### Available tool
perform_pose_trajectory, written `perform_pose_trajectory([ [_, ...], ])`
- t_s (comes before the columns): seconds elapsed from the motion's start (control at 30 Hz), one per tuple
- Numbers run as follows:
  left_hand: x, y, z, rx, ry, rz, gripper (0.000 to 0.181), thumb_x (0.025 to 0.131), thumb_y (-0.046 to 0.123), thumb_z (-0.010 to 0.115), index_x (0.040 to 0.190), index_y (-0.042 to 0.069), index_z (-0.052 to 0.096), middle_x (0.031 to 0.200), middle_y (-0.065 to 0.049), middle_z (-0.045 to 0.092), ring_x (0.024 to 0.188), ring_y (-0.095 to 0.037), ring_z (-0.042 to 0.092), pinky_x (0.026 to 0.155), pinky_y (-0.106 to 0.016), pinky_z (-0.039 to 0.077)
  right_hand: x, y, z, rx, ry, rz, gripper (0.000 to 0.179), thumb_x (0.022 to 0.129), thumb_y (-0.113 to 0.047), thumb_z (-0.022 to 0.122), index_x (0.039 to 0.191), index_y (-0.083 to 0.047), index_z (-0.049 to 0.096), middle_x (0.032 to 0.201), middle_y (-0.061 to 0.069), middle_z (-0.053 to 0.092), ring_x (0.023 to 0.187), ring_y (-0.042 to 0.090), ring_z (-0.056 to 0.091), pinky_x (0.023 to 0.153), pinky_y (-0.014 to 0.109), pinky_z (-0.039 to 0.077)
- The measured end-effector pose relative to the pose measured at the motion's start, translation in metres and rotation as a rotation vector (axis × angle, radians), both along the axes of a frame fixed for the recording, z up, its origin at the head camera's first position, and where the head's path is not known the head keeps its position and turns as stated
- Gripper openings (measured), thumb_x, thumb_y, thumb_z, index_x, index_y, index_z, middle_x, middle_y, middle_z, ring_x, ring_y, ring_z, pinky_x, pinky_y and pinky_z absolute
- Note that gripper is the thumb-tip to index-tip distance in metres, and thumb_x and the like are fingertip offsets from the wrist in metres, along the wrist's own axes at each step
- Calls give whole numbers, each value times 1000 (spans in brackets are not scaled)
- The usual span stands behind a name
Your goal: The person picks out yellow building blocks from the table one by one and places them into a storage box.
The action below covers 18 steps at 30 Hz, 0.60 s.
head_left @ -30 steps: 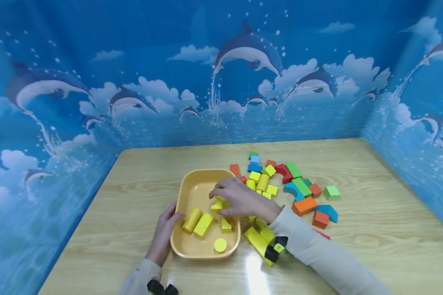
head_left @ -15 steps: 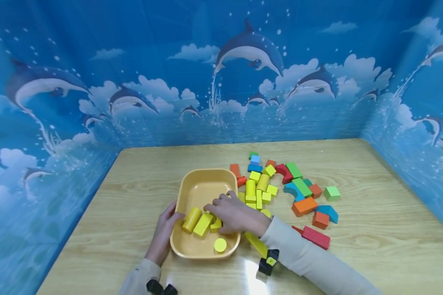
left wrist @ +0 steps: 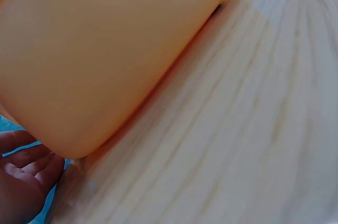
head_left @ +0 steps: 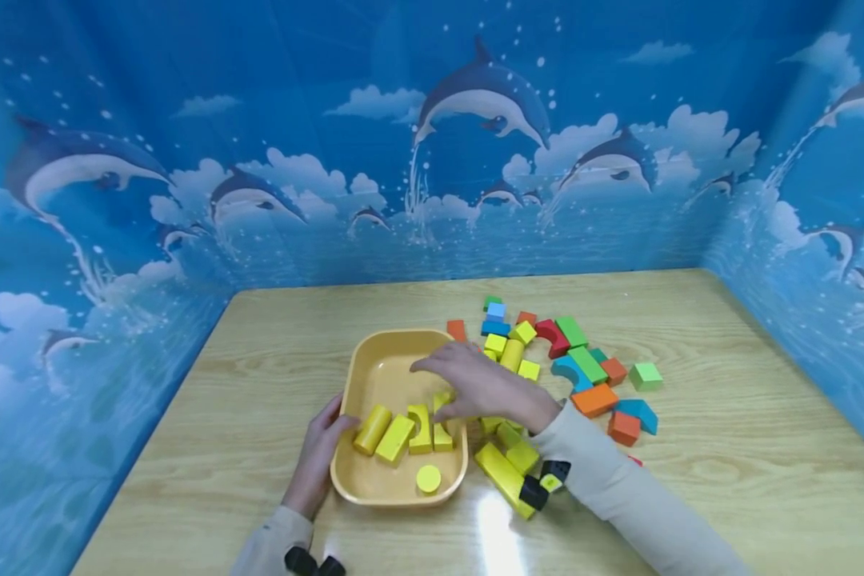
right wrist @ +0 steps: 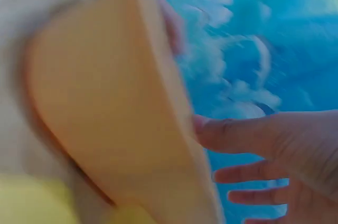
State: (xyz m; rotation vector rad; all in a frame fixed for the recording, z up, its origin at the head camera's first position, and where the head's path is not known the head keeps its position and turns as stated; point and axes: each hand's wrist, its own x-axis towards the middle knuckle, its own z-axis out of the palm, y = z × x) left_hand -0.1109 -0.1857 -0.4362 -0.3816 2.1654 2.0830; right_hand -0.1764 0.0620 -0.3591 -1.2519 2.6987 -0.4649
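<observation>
Left hand (head_left: 318, 452) holds tub (head_left: 392, 368); yellow block (head_left: 443, 440) under right hand (head_left: 478, 386), contact unclear.

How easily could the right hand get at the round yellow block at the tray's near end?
Probably yes: the right hand is partly over the tray, and nothing covers the round yellow block from above.

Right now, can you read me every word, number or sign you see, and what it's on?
None that I can read.
Blocks and tray: no visible lettering.
Blue backdrop: dolphins and clouds, no readable words.
Yellow patch on the black device at the right wrist: too small to tell if anything is written there.
</observation>
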Motion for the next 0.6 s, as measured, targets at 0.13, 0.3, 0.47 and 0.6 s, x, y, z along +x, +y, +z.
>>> perform_pose_trajectory([
  [0.13, 0, 1, 0, -1, 2, 5, 62, 88, 10, 50, 148, 5, 35, 151, -18, 36, 131, -31, 43, 105, -40, 41, -24, 31, 10, -104, 28, -52, 58, 81, -24, 78, 132, -9, 57, 130, 9, 59, 121, 31, 51, 101, 49, 43],
  [0.3, 0, 1, 0, -7, 5, 12, 62, 88, 10, 50, 148, 3, 35, 151, -18, 36, 131, -32, 42, 106, -41, 39, -49, 68, -1, -72, 49, -172, 41, 86, -9, 70, 126, -6, 62, 122, 14, 63, 110, 33, 58, 87, 47, 52],
  [0.47, 0, 1, 1, -7, -5, 11, 63, 88, 10, 50, 148, 3, 34, 151, -18, 35, 131, -32, 42, 106, -42, 39, -60, 91, -22, 30, 105, -270, 37, 86, 4, 62, 122, -5, 65, 119, 18, 62, 104, 36, 58, 81, 48, 53],
  [0.6, -1, 1, 0, -7, 3, 13, 62, 88, 10, 50, 148, 3, 34, 150, -19, 36, 131, -32, 43, 105, -41, 40, -64, 99, -36, 62, 153, -282, 38, 84, 8, 63, 120, -6, 67, 121, 19, 61, 106, 38, 56, 84, 50, 52],
])
